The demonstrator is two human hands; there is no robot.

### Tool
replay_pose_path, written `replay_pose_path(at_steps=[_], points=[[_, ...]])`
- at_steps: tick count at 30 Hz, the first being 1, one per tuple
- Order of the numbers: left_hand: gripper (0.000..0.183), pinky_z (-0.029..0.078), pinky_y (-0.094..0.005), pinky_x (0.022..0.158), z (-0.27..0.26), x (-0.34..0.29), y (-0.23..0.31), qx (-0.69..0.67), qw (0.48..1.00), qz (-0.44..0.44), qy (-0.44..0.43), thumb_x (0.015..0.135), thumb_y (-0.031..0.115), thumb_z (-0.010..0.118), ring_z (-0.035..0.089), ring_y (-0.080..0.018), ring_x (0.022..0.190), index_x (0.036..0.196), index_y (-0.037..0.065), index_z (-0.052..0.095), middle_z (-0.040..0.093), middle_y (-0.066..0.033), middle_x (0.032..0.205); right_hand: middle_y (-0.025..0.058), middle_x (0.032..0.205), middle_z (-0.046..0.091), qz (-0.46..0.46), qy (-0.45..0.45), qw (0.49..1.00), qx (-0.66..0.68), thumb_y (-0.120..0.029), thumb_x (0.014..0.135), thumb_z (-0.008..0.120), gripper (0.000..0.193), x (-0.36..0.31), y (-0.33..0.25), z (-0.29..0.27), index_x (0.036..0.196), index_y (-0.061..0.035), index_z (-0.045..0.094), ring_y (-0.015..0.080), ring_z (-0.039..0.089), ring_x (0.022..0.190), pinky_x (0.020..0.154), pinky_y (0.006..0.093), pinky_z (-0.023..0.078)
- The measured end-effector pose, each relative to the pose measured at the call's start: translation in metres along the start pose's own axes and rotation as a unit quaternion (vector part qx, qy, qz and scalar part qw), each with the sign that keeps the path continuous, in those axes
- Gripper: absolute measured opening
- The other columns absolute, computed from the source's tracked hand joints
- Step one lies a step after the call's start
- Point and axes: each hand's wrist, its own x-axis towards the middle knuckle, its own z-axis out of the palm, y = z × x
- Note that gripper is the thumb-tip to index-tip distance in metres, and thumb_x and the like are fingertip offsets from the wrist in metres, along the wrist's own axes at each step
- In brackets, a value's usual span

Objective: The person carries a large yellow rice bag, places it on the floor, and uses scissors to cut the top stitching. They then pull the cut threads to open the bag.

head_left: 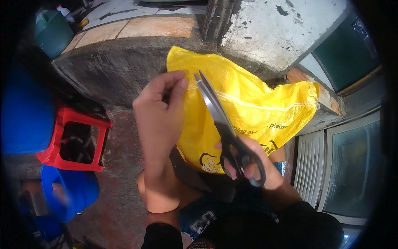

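Observation:
In front of me a yellow woven plastic sack stands against my legs, with a white stitched seam running across its upper part. My left hand pinches the sack near the left end of that seam, thumb against forefinger. Black-handled scissors are in my right hand, its fingers through the handle loops. The blades point up and to the left, nearly closed, with their tips at the white thread beside my left fingertips. Whether the thread lies between the blades is hard to make out.
A red plastic stool stands on the floor at left, near a large blue drum and a blue bucket. Behind the sack runs a low concrete ledge with tiled edge. A white louvred panel is at right.

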Motion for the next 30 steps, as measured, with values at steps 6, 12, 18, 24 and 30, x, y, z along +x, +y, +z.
replay_pose_path(at_steps=[6, 12, 18, 24, 30], points=[[0.012, 0.050, -0.0238, 0.068, -0.008, 0.001, 0.002, 0.001, 1.000, -0.003, 0.004, 0.096, 0.004, 0.070, 0.061, -0.0071, 0.076, 0.106, -0.003, 0.073, 0.073, -0.0069, 0.086, 0.0079, 0.086, 0.063, -0.069, 0.128, 0.986, -0.078, -0.081, 0.063, 0.078, 0.119, 0.024, -0.058, 0.009, 0.143, 0.0006, 0.044, 0.0130, 0.060, 0.070, 0.065, 0.0263, 0.045], [0.014, 0.049, -0.0299, 0.074, -0.024, 0.005, 0.010, 0.121, 0.984, 0.126, 0.021, 0.088, 0.001, 0.073, 0.062, -0.0181, 0.080, 0.102, 0.003, 0.074, 0.066, -0.0079, 0.089, 0.0103, 0.128, 0.057, -0.152, 0.082, 0.974, -0.147, -0.078, 0.072, 0.074, 0.115, -0.004, -0.048, -0.004, 0.153, -0.0056, 0.036, 0.0154, 0.064, 0.080, 0.070, 0.0270, 0.050], [0.018, 0.044, -0.0382, 0.084, -0.023, -0.010, 0.031, 0.262, 0.921, 0.284, -0.044, 0.080, 0.007, 0.078, 0.058, -0.0257, 0.090, 0.098, 0.008, 0.074, 0.061, -0.0058, 0.098, 0.0013, 0.082, 0.060, -0.101, 0.202, 0.962, -0.152, -0.085, 0.070, 0.069, 0.113, -0.033, -0.034, -0.006, 0.141, 0.0011, 0.050, 0.0101, 0.058, 0.070, 0.063, 0.0223, 0.040], [0.019, 0.041, -0.0393, 0.085, -0.009, -0.009, 0.027, 0.321, 0.893, 0.312, -0.034, 0.080, 0.011, 0.078, 0.058, -0.0250, 0.091, 0.099, 0.009, 0.073, 0.062, -0.0052, 0.098, 0.0036, 0.088, 0.060, -0.084, 0.152, 0.975, -0.136, -0.073, 0.074, 0.078, 0.108, -0.041, -0.031, -0.008, 0.141, 0.0050, 0.046, 0.0095, 0.057, 0.075, 0.065, 0.0220, 0.040], [0.010, 0.041, -0.0379, 0.084, -0.019, -0.004, 0.022, 0.320, 0.904, 0.283, -0.017, 0.083, 0.006, 0.073, 0.059, -0.0283, 0.092, 0.093, 0.007, 0.068, 0.063, -0.0069, 0.095, 0.0033, 0.097, 0.061, -0.087, 0.130, 0.965, -0.211, -0.080, 0.080, 0.064, 0.096, -0.046, -0.028, -0.012, 0.136, -0.0032, 0.051, 0.0091, 0.062, 0.069, 0.063, 0.0198, 0.046]])
